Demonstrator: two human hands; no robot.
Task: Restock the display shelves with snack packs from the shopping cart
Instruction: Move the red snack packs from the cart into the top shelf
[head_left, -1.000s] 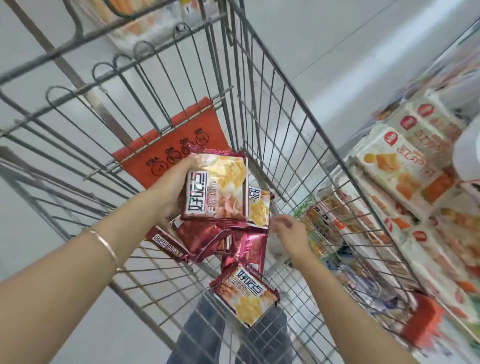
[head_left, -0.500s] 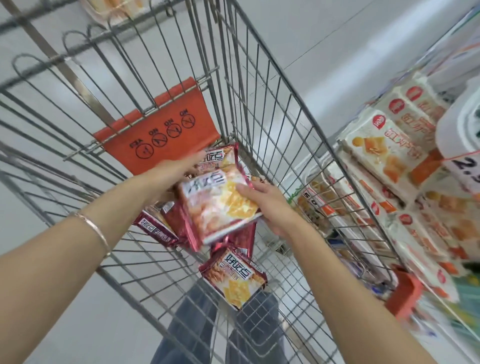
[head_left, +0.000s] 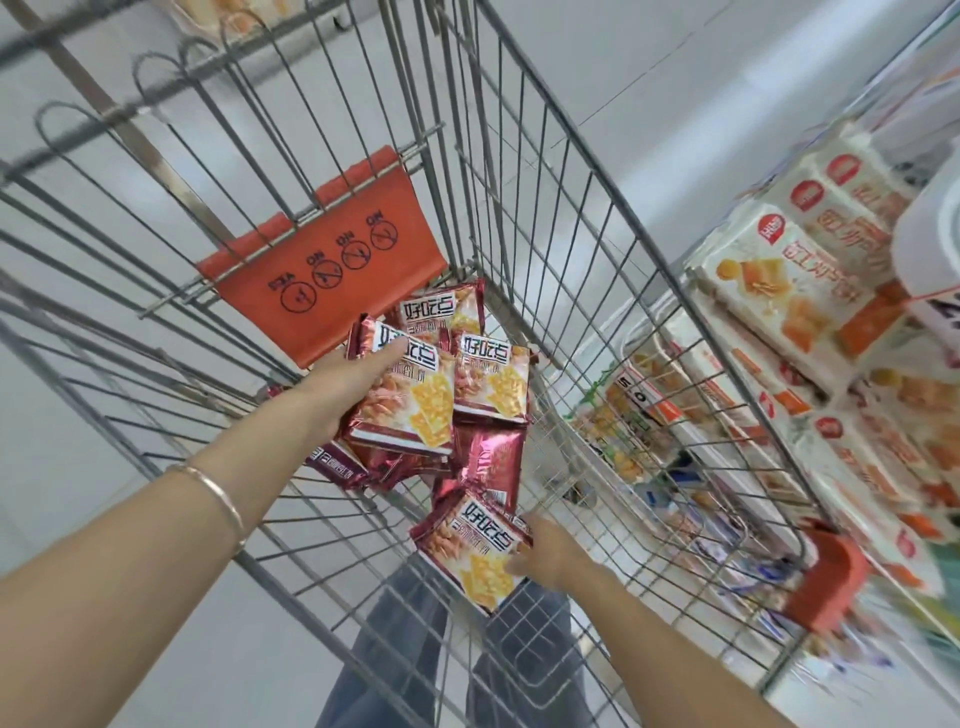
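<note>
- My left hand (head_left: 343, 384) grips the held pack (head_left: 410, 410) from its left side, thumb across the printed face and fingers curled underneath. A second pack seems to ride against it, though I cannot tell whether I am holding both.
- My right hand (head_left: 550, 551) is down at the right edge of the near pack (head_left: 467, 545), thumb lying on its face. Whether my fingers (head_left: 519, 566) have closed beneath it, I cannot tell.
- The near pack lies face up on the floor of the shopping cart (head_left: 545, 234), just below the loose packs (head_left: 488, 457), which lie heaped and overlapping at the middle of the floor.
- I judge these packs light, since several fit in one hand with little effort.
- The foil looks glossy and slick, so a stack could slide apart if I only pinch a corner.
- The contents are probably brittle crackers, so I should squeeze gently and across the flat faces.
- The best hold is at a long edge, thumb on top and fingers below, or by the crimped end seam.
- The display shelves (head_left: 644, 392) stand just beside the cart on my right, already carrying other packs.
</note>
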